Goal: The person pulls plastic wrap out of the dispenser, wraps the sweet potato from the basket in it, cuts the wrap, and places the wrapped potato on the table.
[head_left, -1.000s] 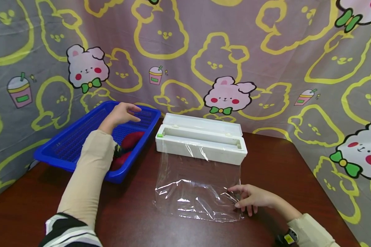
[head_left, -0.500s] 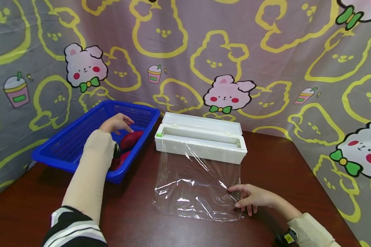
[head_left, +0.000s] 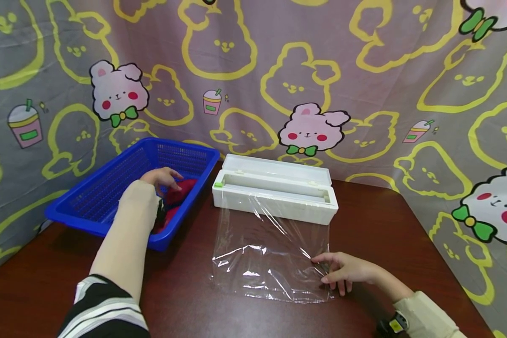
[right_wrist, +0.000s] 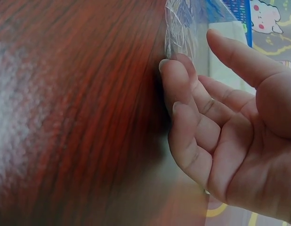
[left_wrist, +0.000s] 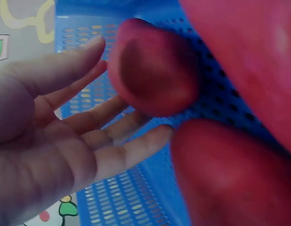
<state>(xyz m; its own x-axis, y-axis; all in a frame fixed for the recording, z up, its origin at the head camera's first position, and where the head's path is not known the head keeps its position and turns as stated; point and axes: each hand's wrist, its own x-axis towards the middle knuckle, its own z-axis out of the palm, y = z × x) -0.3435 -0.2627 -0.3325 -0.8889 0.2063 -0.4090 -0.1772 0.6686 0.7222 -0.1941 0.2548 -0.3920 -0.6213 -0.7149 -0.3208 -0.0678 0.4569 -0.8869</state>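
Note:
My left hand (head_left: 160, 178) reaches down into the blue basket (head_left: 213, 159), over smooth red produce (head_left: 188, 187). In the left wrist view its fingers are spread and nearly straight, their tips at a rounded red piece (left_wrist: 159, 66) with a dark flattened face. The little finger overlaps the edge of a second red piece (left_wrist: 225, 169); the exact kind does not show. Clear plastic wrap (head_left: 253, 267) lies drawn out of a white wrap dispenser (head_left: 274, 206). At its near right corner rests my right hand (head_left: 344, 272), loosely bent, the thumb apart from the fingers in the right wrist view.
Behind the dispenser's body its white lid (head_left: 279, 170) is tipped back. The brown wooden table (head_left: 186, 300) runs to a patterned curtain (head_left: 236, 47) at the back and sides. A green tab (head_left: 218, 185) sits at the dispenser's left end.
My left hand has lowered into the basket and come in over the red produce. My right hand has stayed at the wrap's corner, and diagonal creases now run across the wrap.

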